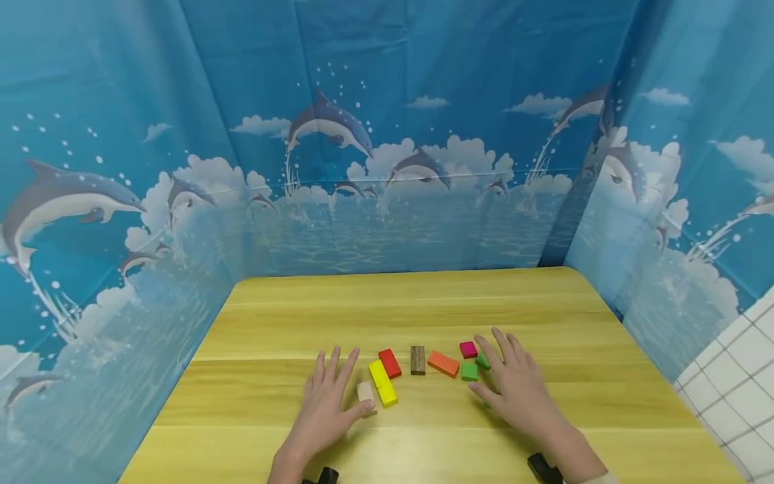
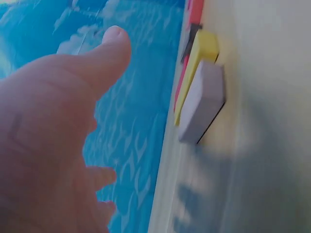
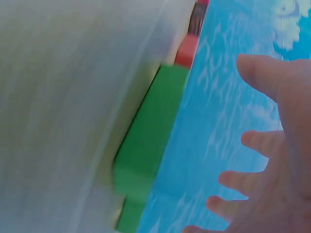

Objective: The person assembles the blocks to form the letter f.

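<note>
Both hands hover over the table with fingers spread, holding nothing. My left hand is beside a pale block, its thumb overlapping that block in the head view. Just right of it lie a yellow block and a red block. A dark brown wood-grain block and an orange block lie in the middle. My right hand is above green blocks, partly hiding some of them, with a magenta block near its fingertips. In the right wrist view, a long green block shows beside the hand.
The blocks lie in a loose arc on a yellow wood-grain table. A blue dolphin-print curtain hangs behind the table and along both sides. White tiles show at the far right.
</note>
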### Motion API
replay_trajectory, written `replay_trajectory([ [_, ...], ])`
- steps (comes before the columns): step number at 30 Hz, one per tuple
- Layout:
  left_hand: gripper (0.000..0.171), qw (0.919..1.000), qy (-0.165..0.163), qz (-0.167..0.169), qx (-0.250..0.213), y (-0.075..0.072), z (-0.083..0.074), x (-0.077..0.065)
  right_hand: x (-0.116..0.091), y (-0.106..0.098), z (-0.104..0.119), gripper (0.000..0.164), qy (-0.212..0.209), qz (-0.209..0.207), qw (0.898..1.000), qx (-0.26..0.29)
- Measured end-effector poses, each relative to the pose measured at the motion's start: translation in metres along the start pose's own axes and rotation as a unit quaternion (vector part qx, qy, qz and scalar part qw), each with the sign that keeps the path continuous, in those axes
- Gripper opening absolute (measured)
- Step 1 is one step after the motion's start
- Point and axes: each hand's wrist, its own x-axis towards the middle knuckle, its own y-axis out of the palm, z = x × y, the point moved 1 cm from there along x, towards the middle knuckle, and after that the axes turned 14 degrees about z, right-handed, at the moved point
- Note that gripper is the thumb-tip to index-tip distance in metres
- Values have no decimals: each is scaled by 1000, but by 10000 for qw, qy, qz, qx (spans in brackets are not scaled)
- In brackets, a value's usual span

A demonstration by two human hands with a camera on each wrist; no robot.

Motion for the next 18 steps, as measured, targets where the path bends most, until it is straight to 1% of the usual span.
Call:
replay_trajectory([
  [3, 98, 9997, 150, 67, -154, 3, -7, -4, -2, 0, 11, 87, -155, 91, 9997, 153],
  [6, 99, 9993, 216, 62, -303, 4, -9, -9, 1, 2, 25, 86, -389, 155, 9987, 304],
  [10, 98, 9985, 344, 76, -420, 3, -12, -12, 4, 4, 42, 86, -639, 286, 9972, 263],
  [13, 94, 9981, 441, 157, -404, 2, -14, -12, 7, 8, 54, 82, -819, 450, 9955, 137],
  [18, 91, 9979, 510, 368, -147, 3, -13, -17, 10, 18, 77, 77, -1102, 781, 9908, 44],
])
